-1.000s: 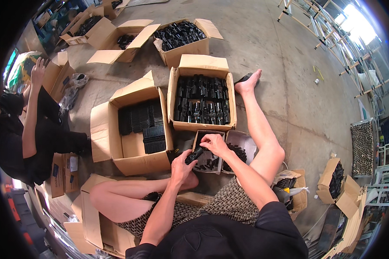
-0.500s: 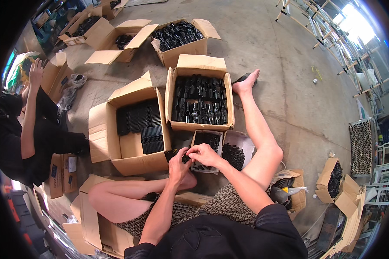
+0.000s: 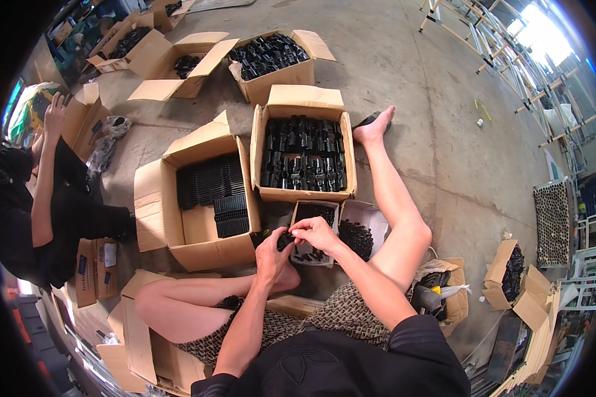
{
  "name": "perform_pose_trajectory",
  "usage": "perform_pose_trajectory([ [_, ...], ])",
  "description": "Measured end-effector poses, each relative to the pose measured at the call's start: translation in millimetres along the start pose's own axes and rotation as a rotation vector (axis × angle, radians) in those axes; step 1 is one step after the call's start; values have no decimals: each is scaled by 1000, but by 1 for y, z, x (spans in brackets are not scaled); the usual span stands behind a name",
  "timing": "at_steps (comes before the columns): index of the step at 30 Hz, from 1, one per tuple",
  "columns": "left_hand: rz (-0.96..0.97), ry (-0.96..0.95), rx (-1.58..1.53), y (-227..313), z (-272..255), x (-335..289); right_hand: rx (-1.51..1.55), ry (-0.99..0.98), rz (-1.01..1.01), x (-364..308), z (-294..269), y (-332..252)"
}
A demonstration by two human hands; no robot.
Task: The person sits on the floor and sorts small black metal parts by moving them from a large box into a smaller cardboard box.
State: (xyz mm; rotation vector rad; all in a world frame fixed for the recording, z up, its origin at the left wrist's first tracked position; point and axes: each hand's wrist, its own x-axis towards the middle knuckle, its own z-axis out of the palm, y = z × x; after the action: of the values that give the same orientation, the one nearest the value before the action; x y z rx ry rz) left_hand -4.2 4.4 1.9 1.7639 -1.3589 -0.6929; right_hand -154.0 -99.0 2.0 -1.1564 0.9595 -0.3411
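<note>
Floor (image 3: 470,165): concrete, grey-brown, stained and seamed; indoor workspace, bright window (image 3: 543,36) at upper right.
Person (image 3: 20,225): far left, dark clothing, one arm raised.
Left carton (image 3: 212,257): brown, flaps open, ribbed black pieces (image 3: 232,215) stacked inside in close rows.
Right carton (image 3: 304,194): brown, open, packed with glossy black fittings (image 3: 303,139) in two rows.
Side carton (image 3: 86,284): near the person, dark print on one face, white label (image 3: 110,253) at its right.
Trays, two: left tray (image 3: 319,262) and right tray (image 3: 372,215), side by side just below the right carton, both with small black bits (image 3: 356,239).
Hands, one pair, bare: left hand (image 3: 270,259) curled closed around a part (image 3: 284,241); right hand (image 3: 316,235) with fingertips drawn close at its upper end, whether gripping anything cannot be told.
Part, one: black, short, mostly hidden by fingers; located between the hands, beside the left tray's left edge.
</note>
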Motion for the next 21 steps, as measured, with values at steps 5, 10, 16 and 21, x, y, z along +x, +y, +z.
perform_pose_trajectory([
  [5,19,7,8,1,0,2,33,0,-14,1,1,4],
  [10,-10,-5,21,5,-2,2,-46,58,-12,-1,4,0],
  [16,60,34,54,3,-1,2,-116,91,-13,-2,0,-1],
  [21,31,20,36,6,0,4,-293,197,-115,0,7,3],
])
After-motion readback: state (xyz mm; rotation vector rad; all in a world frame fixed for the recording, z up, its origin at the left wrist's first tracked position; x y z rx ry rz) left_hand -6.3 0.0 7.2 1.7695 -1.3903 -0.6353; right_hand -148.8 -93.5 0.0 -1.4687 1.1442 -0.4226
